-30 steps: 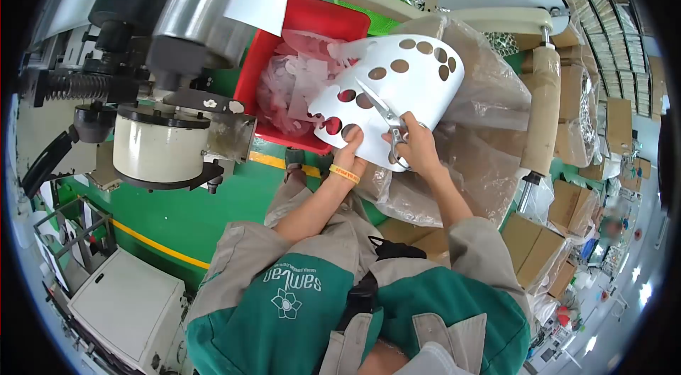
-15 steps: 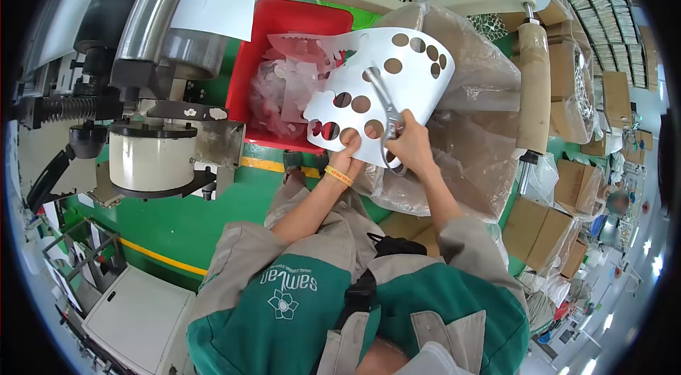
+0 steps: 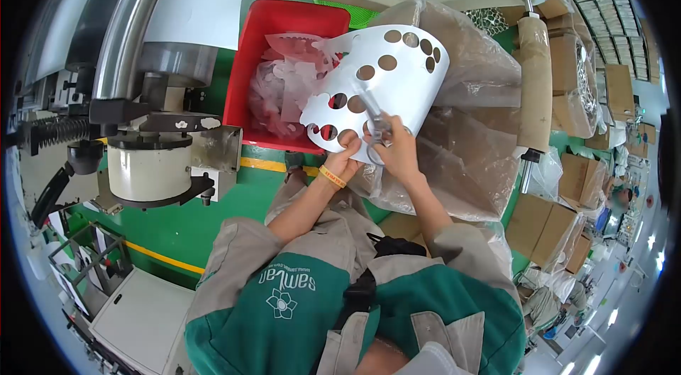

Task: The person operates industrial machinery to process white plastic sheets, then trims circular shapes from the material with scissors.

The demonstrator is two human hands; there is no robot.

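Observation:
A curled white sheet with round holes cut through it lies in front of me. My left hand pinches its near edge, close to the holes at the lower left. In my right hand is a pair of metal scissors, gripped by the handles. Their blades lie over the sheet and point away from me, blurred by motion. The sheet's left end reaches over a red bin, which holds translucent film scraps.
A machine with metal rollers stands at the left. Clear plastic bagging drapes beneath and beside the sheet. A cardboard-coloured roll hangs at the right, with cardboard boxes beyond. Behind the red bin is a green basket.
My right hand and the scissors have shifted left and nearer my left hand, with the blades moved over the sheet. The sheet has moved slightly left in view.

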